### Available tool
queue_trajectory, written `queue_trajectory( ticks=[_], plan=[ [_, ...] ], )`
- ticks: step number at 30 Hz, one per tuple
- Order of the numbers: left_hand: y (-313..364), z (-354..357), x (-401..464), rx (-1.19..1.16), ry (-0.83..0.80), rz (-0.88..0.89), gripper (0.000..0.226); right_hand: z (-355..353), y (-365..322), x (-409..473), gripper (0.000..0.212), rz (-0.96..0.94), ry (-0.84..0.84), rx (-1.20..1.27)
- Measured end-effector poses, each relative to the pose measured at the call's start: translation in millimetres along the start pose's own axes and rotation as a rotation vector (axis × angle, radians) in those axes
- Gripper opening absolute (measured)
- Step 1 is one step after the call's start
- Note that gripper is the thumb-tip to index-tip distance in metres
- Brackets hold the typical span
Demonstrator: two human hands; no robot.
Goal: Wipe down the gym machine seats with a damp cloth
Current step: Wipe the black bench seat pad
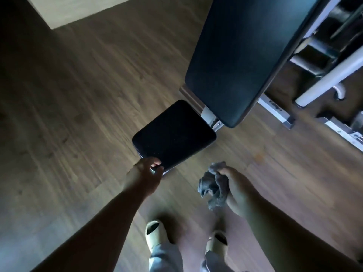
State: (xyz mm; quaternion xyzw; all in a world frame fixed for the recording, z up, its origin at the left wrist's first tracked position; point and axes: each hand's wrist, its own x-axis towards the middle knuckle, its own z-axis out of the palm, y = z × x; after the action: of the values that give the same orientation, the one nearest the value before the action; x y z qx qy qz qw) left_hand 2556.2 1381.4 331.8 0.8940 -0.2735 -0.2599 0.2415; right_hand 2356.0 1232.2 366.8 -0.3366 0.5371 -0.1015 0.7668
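From where I watched, the job looked to be at its opening step on this bench: the cloth had not met the padding, and I judged the person was steadying the small seat pad before the first pass. The left hand was at the pad's near corner, its fingers curled round the edge there with the thumb on top, so I took it as a grip on the seat and not a mere touch. The right hand was closed round a bunched grey cloth, which hung in folds from the fist above the wooden floor, just off the seat's near edge and clear of it. Whether the cloth was damp I could not tell. The long back pad rose beyond the seat's far edge, tilted on its pale metal frame, and it showed a dull sheen but nothing I could read as wiped or unwiped. In my judgement the next move called for bringing the cloth across onto the seat's top face, spreading it somewhat flatter so more of it bore on the vinyl, and sweeping from the far edge toward the held corner while the left hand kept the pad from rocking. The back pad would want the same treatment after.
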Motion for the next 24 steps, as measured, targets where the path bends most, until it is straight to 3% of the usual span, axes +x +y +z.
queue_trajectory(
  ticks=[4, 8, 12, 14, 16, 18, 20, 24],
  plan=[
    [-20, 27, 51, 0.078, 0.247, -0.089, 0.042, 5, -8, 71, 0.015, -0.338, 0.177, -0.688],
    [-36, 59, 94, 0.014, 0.388, -0.282, 0.059, 12, -27, 151, 0.046, -0.715, 0.135, -1.059],
    [-36, 96, 122, -0.317, 0.488, -0.375, 0.069, 14, -35, 232, 0.041, -0.947, 0.182, -1.389],
    [-31, 108, 125, -0.263, 0.559, -0.38, 0.077, 17, -22, 254, 0.044, -1.016, 0.141, -1.606],
    [-31, 113, 127, -0.188, 0.594, -0.365, 0.08, 22, 2, 252, 0.046, -1.143, 0.03, -1.663],
    [-33, 115, 127, -0.155, 0.595, -0.361, 0.078, 16, 25, 234, 0.047, -1.261, -0.208, -1.718],
    [-33, 117, 126, -0.127, 0.583, -0.367, 0.075, -6, 30, 225, 0.047, -1.292, -0.335, -1.742],
    [-32, 119, 127, -0.071, 0.571, -0.381, 0.072, -26, 0, 252, 0.041, -1.194, -0.063, -1.729]
  ],
)
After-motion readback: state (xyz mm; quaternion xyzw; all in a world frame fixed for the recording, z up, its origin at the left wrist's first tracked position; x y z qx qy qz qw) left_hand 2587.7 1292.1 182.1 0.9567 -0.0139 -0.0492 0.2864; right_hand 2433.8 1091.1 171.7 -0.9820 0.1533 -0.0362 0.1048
